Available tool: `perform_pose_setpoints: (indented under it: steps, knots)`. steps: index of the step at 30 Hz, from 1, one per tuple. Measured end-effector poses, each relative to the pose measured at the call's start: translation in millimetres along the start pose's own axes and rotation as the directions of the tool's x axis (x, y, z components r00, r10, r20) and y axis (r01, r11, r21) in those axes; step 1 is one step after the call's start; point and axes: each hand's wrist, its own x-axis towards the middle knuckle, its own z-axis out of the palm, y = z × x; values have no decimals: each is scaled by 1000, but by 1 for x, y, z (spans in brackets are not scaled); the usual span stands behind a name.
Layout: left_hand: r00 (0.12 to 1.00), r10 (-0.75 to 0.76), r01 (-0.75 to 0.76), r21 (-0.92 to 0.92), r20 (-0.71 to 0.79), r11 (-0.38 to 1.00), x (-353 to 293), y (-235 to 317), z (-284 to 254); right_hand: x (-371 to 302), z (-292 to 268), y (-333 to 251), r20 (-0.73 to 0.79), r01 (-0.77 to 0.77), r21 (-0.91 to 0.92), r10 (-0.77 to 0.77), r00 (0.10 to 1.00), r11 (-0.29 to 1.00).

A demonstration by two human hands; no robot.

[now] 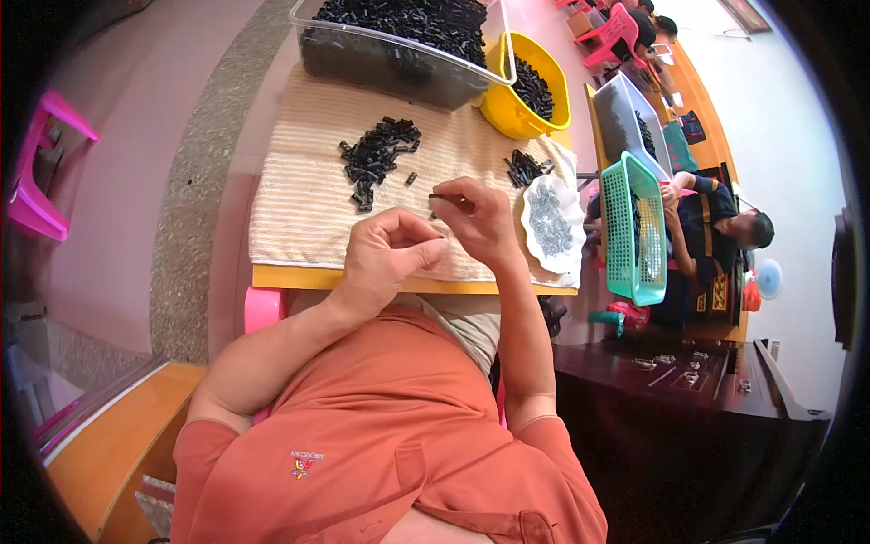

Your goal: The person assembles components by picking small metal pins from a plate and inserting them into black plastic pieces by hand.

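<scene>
In the head view, the person in the orange shirt is sitting at a small table [299, 277] with a yellow edge, its top covered by a striped beige cloth [299, 195].

The right hand [478, 220] is hovering over the cloth with thumb and forefinger pressed together on a thin dark pin [439, 196], which is sticking out to the left of the fingertips and lying roughly level. The pin is looking slim, straight and blackish; finer detail is too small to tell.

The left hand [388, 257] is sitting just beside the right one, over the near edge of the cloth, with its fingers curled inward and thumb meeting forefinger. Whether it is pinching a small piece there cannot be told, since the fingers are hiding the spot.

Farther up the cloth, a loose pile of small black parts [376, 154] is lying well apart from both hands; they are short, blocky and matte. A smaller black heap [526, 167] is resting near the cloth's right edge, just above a white dish [555, 218] that is holding grey metal bits.

At the far side a clear plastic bin [399, 50] and a yellow bowl [526, 86] are both holding more black parts. A green basket [634, 227] is standing at the right, beside another seated person.
</scene>
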Motion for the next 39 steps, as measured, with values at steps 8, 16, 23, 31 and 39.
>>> perform_pose_setpoints:
  steps: [8, 16, 23, 31, 39]
  knots:
    - [996, -71, 68, -50, -60, 996, 3, -2, -2, -30, -16, 8, 73, -135, 571, 113, 991, 810]
    - [996, -90, 89, -43, -7, 995, 5, -7, -7, -42, -15, 8, 72, -139, 601, 120, 990, 787]
    - [992, -124, 124, -34, 20, 992, 6, -7, -7, -49, -16, 9, 111, -164, 576, 122, 986, 800]
    - [985, -170, 171, -65, 23, 983, 6, -4, -5, -48, -20, 1, 158, -87, 583, -8, 987, 808]
    - [977, -194, 197, -24, 92, 980, 6, -6, -9, -43, -40, -10, 315, -146, 396, 16, 949, 907]
